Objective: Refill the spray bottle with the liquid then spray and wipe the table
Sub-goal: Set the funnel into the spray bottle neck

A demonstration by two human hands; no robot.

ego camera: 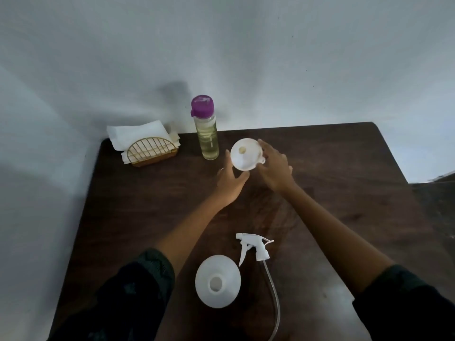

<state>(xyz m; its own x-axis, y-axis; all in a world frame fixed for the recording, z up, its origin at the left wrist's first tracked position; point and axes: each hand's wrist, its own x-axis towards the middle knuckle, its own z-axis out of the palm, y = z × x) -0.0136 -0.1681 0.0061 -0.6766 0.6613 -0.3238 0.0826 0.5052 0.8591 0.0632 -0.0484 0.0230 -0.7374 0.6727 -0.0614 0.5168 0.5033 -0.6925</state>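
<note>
Dip tube (275, 301) of the sprayer head (254, 247) runs off the pic's bottom edge, end not seen. Table (344, 168) near edge and near corners cut off too. Funnel (245, 155) spout hidden behind its own bowl. Print on liquid bottle (208, 136) too small to read. Napkins (138, 134) partly hidden behind wire holder (152, 151) at far-left corner.

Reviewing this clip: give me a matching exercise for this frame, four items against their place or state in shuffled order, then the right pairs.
Things:
1. funnel
2. spray bottle
3. trigger head
4. refill bottle

Places or states:
A. upright near the wall, purple cap on
B. lying on the table, tube trailing toward the near edge
C. held between both hands
D. standing open at the near edge, neck uncovered

Pairs: 1-C, 2-D, 3-B, 4-A
</note>
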